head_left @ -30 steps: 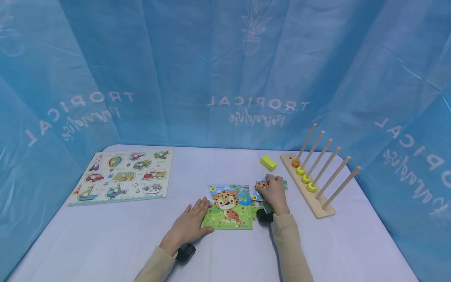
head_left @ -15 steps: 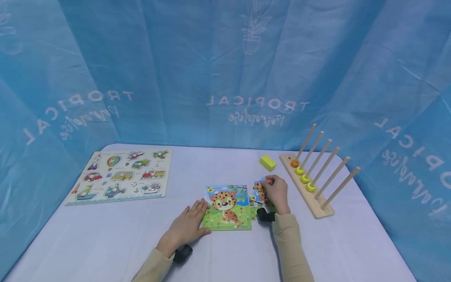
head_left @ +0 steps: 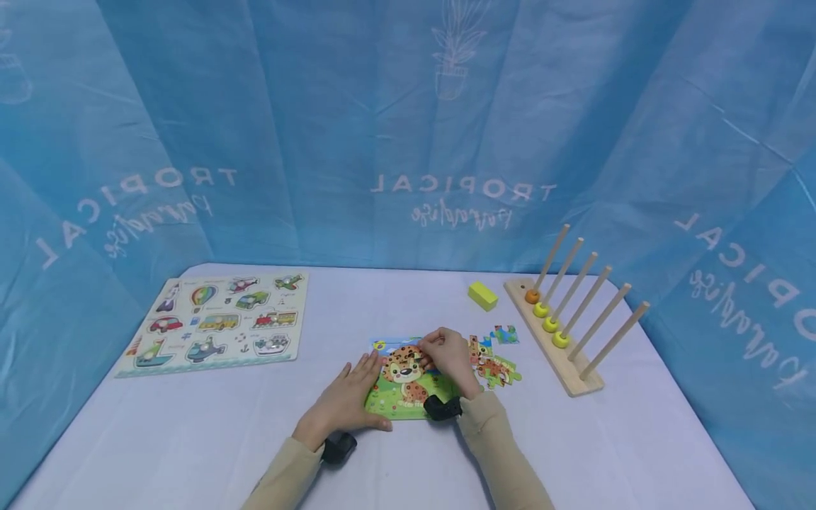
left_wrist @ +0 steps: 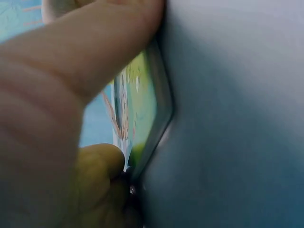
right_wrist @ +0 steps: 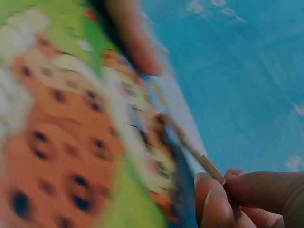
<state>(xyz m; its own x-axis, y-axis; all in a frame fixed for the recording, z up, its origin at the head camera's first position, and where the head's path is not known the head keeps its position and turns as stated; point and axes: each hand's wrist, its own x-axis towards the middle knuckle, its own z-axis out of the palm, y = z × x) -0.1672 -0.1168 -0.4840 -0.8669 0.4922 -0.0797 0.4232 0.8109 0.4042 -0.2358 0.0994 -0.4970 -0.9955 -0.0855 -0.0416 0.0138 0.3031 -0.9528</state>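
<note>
A square puzzle board (head_left: pixel 395 406) with a spotted leopard cub on green grass lies at the middle of the table. Against its left edge rests my left hand (head_left: pixel 347 397), fingers spread and thumb near the front corner; the left wrist view shows that thumb close up beside the board's rim (left_wrist: pixel 164 95). Above the upper right of the picture, my right hand (head_left: pixel 449 360) pinches a puzzle piece (right_wrist: pixel 197 156) between thumb and fingertips. In the right wrist view this piece is seen edge-on, tilted over the cub's face. Several loose puzzle pieces (head_left: pixel 497 370) lie right of the board.
A yellow block (head_left: pixel 482 295) sits behind the loose pieces. To the right stands a wooden peg rack (head_left: pixel 583 384) with upright rods and a few orange and yellow beads. A vehicle peg puzzle (head_left: pixel 239 340) lies at the far left. Blue curtains (head_left: pixel 331 142) surround the table.
My right hand has picked up a puzzle piece from the loose ones and carried it left over the board, uncovering the other pieces. My left hand has stayed at the board's left edge.
</note>
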